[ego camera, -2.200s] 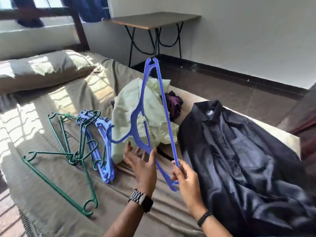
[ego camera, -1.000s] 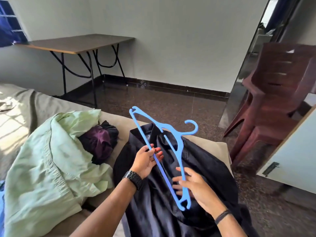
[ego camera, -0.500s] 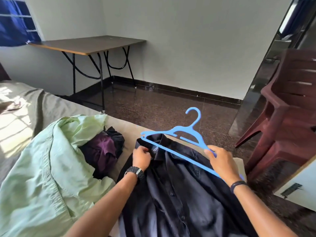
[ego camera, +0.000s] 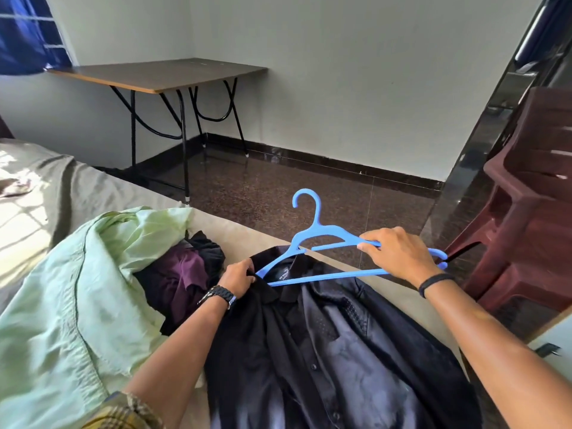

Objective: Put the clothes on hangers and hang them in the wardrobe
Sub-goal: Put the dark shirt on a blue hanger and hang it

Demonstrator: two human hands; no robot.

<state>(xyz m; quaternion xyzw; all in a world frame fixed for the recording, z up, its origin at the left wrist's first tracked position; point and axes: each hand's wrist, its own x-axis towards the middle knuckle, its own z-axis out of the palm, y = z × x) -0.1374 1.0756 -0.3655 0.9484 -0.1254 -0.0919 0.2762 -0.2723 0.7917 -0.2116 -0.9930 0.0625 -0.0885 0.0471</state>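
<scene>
Black shirt (ego camera: 325, 351): it lies flat on the bed (ego camera: 62, 187), buttoned front up, collar pointing away from you; take this shirt as your landmark.
Blue hanger (ego camera: 322, 243): it sits at the shirt's collar with its hook pointing up and away from you; its left tip meets the left side of the collar, and its right arm reaches out past the shirt's right shoulder.
Left hand (ego camera: 238, 278): your fingers are curled around the left side of the shirt's collar, right where the hanger's left tip touches the cloth; whether they also grip the hanger, the view does not show.
Right hand (ego camera: 399, 253): your fingers are wrapped over the hanger's right arm, above the shirt's right shoulder, pinching the top bar.
Green garment (ego camera: 71, 305): a pale green heap on the bed, just left of the shirt.
Purple garment (ego camera: 182, 274): bunched with some dark cloth between the green heap and the shirt's collar.
Tabletop (ego camera: 161, 74): stands well beyond the shirt, against the far wall.
Maroon chair (ego camera: 526, 196): on the floor, to the right of the shirt.
</scene>
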